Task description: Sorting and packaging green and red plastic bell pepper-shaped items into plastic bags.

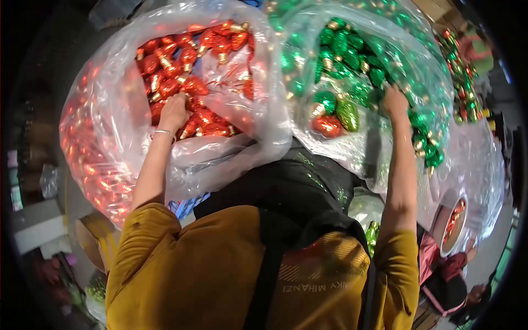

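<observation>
Nearest the camera, the person's mustard-yellow shirt (192,275) is filling the lower part of the view, with a dark strap (269,269) crossing it and a black apron or cloth (286,190) spreading above it toward the bags. From the shoulders both bare forearms are stretching up and away. The left hand (174,111), a thin silver bracelet (163,132) circling its wrist, is reaching into the clear plastic bag (110,82) on the left and is curling its fingers down among the red ornaments (187,66); whether it is actually gripping one I cannot tell, since the fingertips are buried in the heap. These ornaments are looking glossy and metallic, shaped like old-style bulbs with ridged red bodies and short gold caps, and they are lying piled in the bag's open mouth and packing its side walls. The right hand (395,100) is pressing into the second clear bag (308,33) on the right, fingers bent over and half hidden among the green ornaments (346,49); its grip is likewise not showing. The green ones are sharing the same bulb shape and gold caps, and a single red one (328,125) is resting low in that bag beside a green one. Farther right, a mixed cluster of red and green ornaments (462,82) is lying beyond the bag's edge.
</observation>
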{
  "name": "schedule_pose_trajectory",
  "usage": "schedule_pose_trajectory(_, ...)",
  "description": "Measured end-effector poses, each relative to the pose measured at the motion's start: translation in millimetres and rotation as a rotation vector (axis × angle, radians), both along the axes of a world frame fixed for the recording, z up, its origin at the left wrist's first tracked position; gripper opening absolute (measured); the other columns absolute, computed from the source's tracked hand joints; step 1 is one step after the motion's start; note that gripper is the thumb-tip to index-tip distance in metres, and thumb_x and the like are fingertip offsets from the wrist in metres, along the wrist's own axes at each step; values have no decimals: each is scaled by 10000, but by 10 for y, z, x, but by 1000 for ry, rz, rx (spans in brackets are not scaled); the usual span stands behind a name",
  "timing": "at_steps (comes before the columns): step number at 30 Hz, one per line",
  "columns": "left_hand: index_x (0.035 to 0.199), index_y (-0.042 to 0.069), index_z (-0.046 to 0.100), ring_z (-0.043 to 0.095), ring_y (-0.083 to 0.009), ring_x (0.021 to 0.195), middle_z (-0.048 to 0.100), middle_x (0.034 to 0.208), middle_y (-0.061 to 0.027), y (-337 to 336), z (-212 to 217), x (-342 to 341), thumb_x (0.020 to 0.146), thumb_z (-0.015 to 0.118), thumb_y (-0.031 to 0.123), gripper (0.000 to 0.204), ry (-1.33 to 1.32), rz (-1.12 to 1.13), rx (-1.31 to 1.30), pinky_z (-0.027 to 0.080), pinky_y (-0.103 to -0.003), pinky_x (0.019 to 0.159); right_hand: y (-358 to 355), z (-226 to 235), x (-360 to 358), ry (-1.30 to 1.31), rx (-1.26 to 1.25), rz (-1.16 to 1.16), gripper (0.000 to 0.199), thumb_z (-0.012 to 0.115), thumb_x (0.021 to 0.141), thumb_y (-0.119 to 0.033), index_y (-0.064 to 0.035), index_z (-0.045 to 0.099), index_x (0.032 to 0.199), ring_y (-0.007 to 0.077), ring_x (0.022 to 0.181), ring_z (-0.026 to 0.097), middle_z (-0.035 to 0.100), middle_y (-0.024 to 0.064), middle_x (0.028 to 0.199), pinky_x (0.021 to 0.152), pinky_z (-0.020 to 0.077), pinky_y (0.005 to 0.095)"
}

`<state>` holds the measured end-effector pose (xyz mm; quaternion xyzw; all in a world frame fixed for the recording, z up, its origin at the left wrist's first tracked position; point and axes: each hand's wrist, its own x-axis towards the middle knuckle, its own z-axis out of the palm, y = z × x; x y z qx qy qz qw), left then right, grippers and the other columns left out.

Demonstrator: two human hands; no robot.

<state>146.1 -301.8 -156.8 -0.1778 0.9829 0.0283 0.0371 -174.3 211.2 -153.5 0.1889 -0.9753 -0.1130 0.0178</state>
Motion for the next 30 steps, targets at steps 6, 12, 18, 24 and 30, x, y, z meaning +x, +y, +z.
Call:
schedule_pose_trajectory(6,954,-1,614,577,-404,918,615,934,-235,-318,-163,-156,736,587,54,226,-299,26,12,467,-477,797,203,162,1274,29,-291,19,409,688,730,-271,-91,569,1077,351,897,596,591,178,1031,736,488,427)
schedule_pose_trajectory(12,1034,-11,606,572,-393,971,611,995,-234,-625,-165,-16,721,560,-1,316,-388,-173,-35,460,-449,849,135,7,1575,238,-497,-24,447,681,768,-221,-108,535,1175,356,940,567,521,152,1153,762,476,405)
schedule_pose_trajectory(18,1181,29,568,594,-235,1041,623,1131,-133,172,1366,-139,755,705,145,462,308,-83,515,460,-342,894,224,-16,1617,264,-527,-20,454,669,775,-232,-118,521,1189,333,882,555,517,146,1135,749,469,399)
schedule_pose_trajectory(24,1174,8,563,507,-268,1135,564,1178,-144,2056,1761,-929,760,711,182,473,416,-776,508,379,-369,977,210,-81,1597,273,-559,-47,455,673,775,-255,-124,525,1185,332,884,559,522,146,1122,745,472,401)
schedule_pose_trajectory(30,1138,35,591,454,-319,1175,536,1204,-163,2306,977,-1468,771,692,284,456,495,-896,341,365,-420,978,244,-44,1590,257,-651,-58,455,682,778,-251,-108,541,1187,344,972,570,540,142,1148,784,477,397)
